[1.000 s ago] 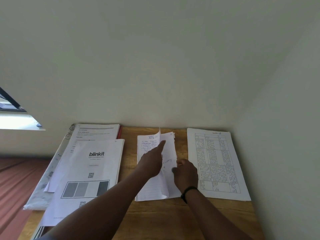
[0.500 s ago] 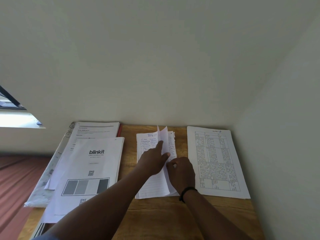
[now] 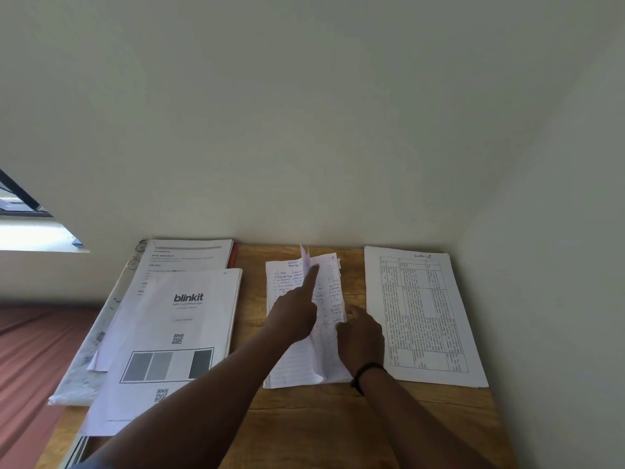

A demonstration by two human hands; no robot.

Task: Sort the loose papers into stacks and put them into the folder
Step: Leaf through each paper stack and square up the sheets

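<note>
Your left hand (image 3: 295,316) presses its straight forefinger on the handwritten stack (image 3: 306,323) at desk (image 3: 304,421) centre. Your right hand (image 3: 361,336), at its 3 o'clock edge, pinches a lifted sheet (image 3: 321,313), grip clamped.

A plain room, likely in a home. A small wooden worktop (image 3: 304,424) is pushed into a corner of bare off-white walls (image 3: 304,130), with a window (image 3: 30,228) at the left. Reddish-brown cloth (image 3: 30,350), maybe a bed cover, lies beside it. Printed and handwritten papers (image 3: 176,333) cover the wood.
</note>
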